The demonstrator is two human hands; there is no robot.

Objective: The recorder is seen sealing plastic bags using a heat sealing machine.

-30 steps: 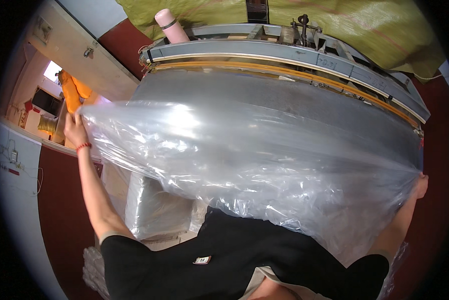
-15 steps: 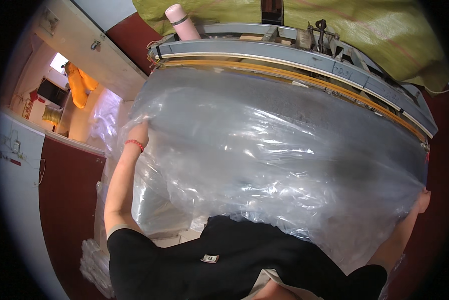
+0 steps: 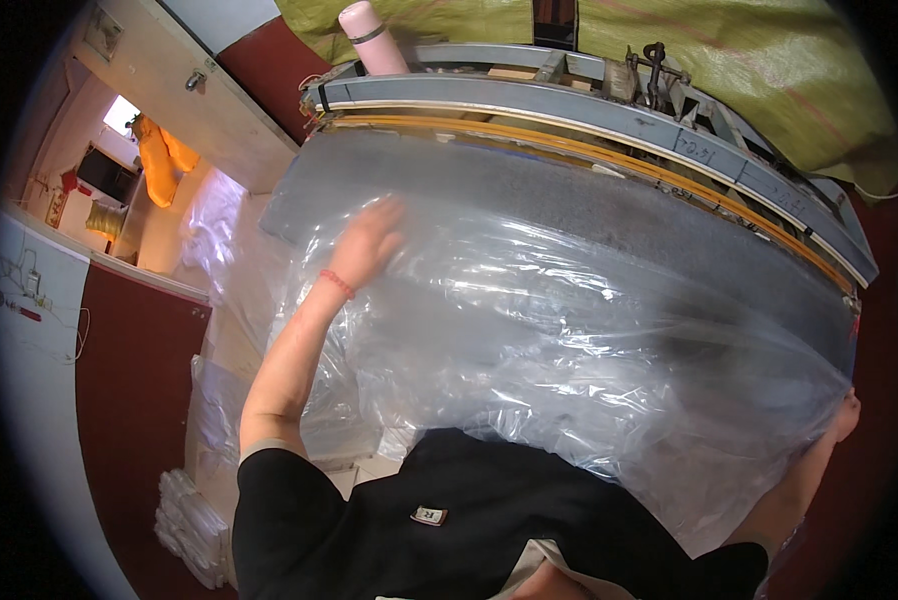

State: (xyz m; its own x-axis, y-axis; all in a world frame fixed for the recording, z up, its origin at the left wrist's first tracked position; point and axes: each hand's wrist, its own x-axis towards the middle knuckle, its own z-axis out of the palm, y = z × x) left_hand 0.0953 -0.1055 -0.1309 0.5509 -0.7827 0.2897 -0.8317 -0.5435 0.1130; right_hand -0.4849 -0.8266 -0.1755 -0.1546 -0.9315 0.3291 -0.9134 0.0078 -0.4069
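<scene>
A wide sheet of clear plastic film [image 3: 529,300] lies wrinkled over a dark grey work surface [image 3: 449,165] and hangs down toward my body. My left hand [image 3: 369,240] is over the left part of the film, fingers spread and somewhat blurred, with a red bracelet at the wrist. At the far right, my right hand [image 3: 848,415] is closed on the film's edge, which is drawn into tight folds there. Its fingertips are partly hidden.
Behind the surface runs a long grey metal bar [image 3: 529,98] with an orange strip [image 3: 609,160] along it. A pink bottle [image 3: 372,40] stands behind it. Folded plastic [image 3: 191,525] lies at lower left, near an open door [image 3: 204,95]. Green woven sheeting [image 3: 729,70] hangs at the back.
My left hand has let go of the film's left edge and moved right and up over the sheet, its fingers opening. My right hand stays at the right edge, slightly lower.
</scene>
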